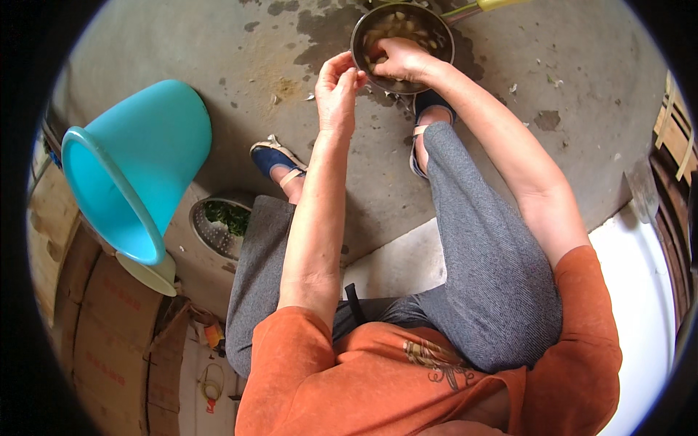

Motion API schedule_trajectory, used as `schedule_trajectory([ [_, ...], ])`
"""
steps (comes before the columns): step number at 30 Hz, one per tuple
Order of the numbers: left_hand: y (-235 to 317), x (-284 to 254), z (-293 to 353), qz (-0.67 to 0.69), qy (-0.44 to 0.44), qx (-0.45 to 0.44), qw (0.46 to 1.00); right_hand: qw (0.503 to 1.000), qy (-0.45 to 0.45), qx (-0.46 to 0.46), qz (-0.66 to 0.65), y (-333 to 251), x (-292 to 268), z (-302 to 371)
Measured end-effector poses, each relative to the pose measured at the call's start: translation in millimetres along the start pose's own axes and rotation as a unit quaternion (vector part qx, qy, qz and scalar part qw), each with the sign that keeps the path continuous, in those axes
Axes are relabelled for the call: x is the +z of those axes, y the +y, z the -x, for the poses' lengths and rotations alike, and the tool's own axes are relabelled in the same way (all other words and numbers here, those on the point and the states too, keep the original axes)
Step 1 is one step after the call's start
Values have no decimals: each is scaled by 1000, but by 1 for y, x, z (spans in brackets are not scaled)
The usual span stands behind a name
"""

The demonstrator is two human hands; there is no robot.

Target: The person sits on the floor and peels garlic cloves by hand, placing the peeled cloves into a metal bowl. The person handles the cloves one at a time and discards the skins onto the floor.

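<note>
A dark round pan point(452, 58) with a yellow-ended handle stands on the floor in front of me. It holds murky water and many small pale pieces point(398, 29) that look like peeled garlic cloves. My right hand point(401, 59) reaches into the pan, its fingers bent down among the pieces and partly hidden; whatever they grip does not show. Just outside the left rim is my left hand point(338, 91), with curled fingers and the thumb drawn in to them. Anything between those fingertips is too small to make out.
A turquoise bucket point(156, 145) lies on its side at the left, beside a pale basin point(149, 272). Near my left leg sits a colander point(211, 236) with green leaves. Cardboard boxes point(109, 341) stand lower left. Wet patches and white scraps point(554, 81) dot the concrete floor.
</note>
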State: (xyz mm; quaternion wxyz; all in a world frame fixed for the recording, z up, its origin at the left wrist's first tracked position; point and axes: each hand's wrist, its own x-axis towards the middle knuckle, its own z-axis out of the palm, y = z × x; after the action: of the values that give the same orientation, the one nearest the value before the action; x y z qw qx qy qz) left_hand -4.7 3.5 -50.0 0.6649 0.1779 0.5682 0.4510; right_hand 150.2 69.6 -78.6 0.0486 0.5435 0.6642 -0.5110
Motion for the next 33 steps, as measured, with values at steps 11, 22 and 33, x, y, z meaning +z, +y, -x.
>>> schedule_trajectory([
  [11, 26, 17, 8, -140, -18, 134, 981, 767, -26, 55, -638, -3, -34, 47],
  [22, 28, 52, 4, -186, -15, 243, 952, 758, 26, 21, -652, -14, -32, 67],
  [33, 42, 50, 12, 41, -62, 72, 995, 697, -59, 14, -715, -6, -43, 73],
])
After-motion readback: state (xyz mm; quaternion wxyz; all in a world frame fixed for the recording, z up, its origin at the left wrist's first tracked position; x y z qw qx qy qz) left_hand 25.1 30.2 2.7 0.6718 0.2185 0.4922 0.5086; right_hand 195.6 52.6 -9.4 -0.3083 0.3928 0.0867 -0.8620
